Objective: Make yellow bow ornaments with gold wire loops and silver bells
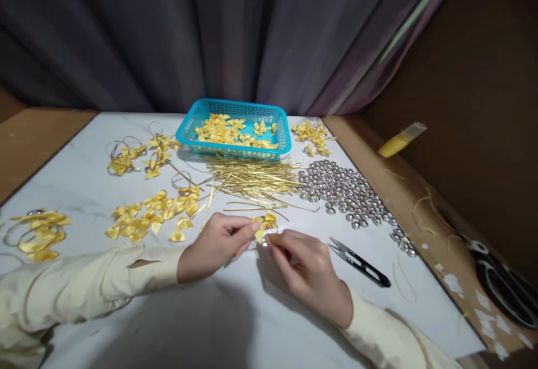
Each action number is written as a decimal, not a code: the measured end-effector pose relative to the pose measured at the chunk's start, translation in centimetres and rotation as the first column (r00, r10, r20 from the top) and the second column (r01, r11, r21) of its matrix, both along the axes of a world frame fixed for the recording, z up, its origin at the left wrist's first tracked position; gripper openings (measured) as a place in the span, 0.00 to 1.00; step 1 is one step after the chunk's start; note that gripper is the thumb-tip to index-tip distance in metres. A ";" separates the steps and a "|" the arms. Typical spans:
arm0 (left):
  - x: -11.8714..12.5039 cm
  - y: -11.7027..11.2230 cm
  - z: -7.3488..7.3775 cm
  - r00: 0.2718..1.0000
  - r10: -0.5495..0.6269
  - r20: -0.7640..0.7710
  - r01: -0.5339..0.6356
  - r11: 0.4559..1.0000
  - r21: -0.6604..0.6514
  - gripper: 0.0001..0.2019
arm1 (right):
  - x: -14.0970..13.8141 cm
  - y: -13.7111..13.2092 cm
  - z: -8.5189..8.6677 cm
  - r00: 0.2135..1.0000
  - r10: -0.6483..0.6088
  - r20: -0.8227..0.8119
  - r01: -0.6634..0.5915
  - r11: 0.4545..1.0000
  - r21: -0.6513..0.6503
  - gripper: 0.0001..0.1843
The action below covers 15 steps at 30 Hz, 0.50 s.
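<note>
Near the middle of the white tabletop, my left hand point(225, 241) pinches a small yellow satin ribbon bow point(264, 225) by its left side. My right hand point(309, 265) is closed close to the bow's lower right, its thumb and index finger pinching a thin gold cord point(275, 227) that curves by the bow. Something small and silvery shows just under the bow, partly hidden by my fingers. Beyond both hands lies a pile of straight gold cords point(256, 179). To the left are loose yellow bows point(134, 223).
A turquoise basket point(287, 139) of bows stands at the back. Silver bells point(344, 189) spread to the right, near black thread snips point(361, 263). Bows with cord loops lie at left point(42, 234) and back right. Large scissors point(504, 282) and a yellow tube point(401, 140) rest on the brown surface.
</note>
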<state>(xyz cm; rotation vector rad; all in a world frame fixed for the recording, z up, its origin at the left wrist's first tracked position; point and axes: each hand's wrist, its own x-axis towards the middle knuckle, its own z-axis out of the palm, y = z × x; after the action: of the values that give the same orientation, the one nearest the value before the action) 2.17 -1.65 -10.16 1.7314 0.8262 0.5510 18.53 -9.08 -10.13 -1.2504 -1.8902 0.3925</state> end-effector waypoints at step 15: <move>0.0 -0.3 0.1 1.000 -0.003 0.015 -0.001 0.969 0.246 0.24 | -0.1 0.2 1.1 0.987 -0.056 -0.148 0.016 0.965 -0.263 0.13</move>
<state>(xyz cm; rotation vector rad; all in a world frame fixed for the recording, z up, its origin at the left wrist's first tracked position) 2.13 -1.90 -10.11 1.9509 0.7711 0.6888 18.40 -8.92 -9.01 -1.3814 -1.7215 0.7175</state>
